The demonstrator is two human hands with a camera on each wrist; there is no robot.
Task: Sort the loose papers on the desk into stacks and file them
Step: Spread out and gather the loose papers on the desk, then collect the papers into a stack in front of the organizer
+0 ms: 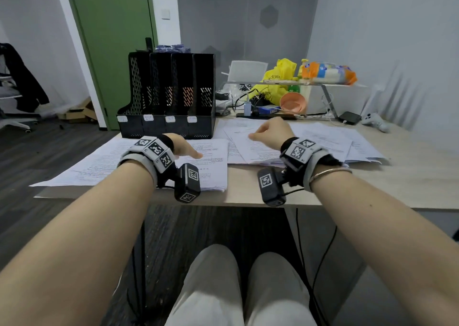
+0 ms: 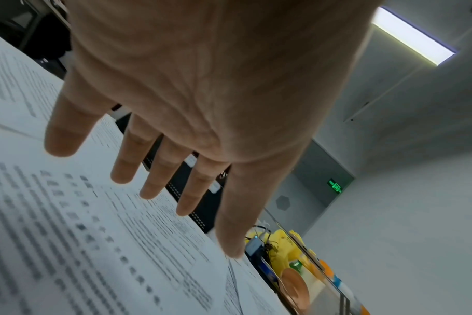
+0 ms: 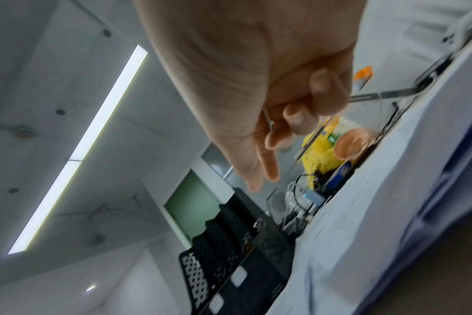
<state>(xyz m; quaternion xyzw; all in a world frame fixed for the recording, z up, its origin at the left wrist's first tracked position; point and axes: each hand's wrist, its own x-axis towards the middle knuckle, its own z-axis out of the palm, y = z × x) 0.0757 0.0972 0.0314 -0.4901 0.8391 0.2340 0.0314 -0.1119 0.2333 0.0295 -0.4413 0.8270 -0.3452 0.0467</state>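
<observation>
While the left hand (image 1: 182,146) is hovering with straight, spread fingers over a paper stack (image 1: 139,161) on the desk (image 1: 397,186), the right hand (image 1: 270,131) is hanging loosely curled, holding nothing, above the loose papers (image 1: 323,141) right of the file rack (image 1: 169,94).

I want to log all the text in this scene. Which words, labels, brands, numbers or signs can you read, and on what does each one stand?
Nothing reads clearly enough to quote.
Papers: printed lines, too blurred to read.
File rack tags: too small to read.
Yellow bag: dark print, too small to read.
Orange packet: print blurred.
Green lit sign: blurred, no words legible.
</observation>
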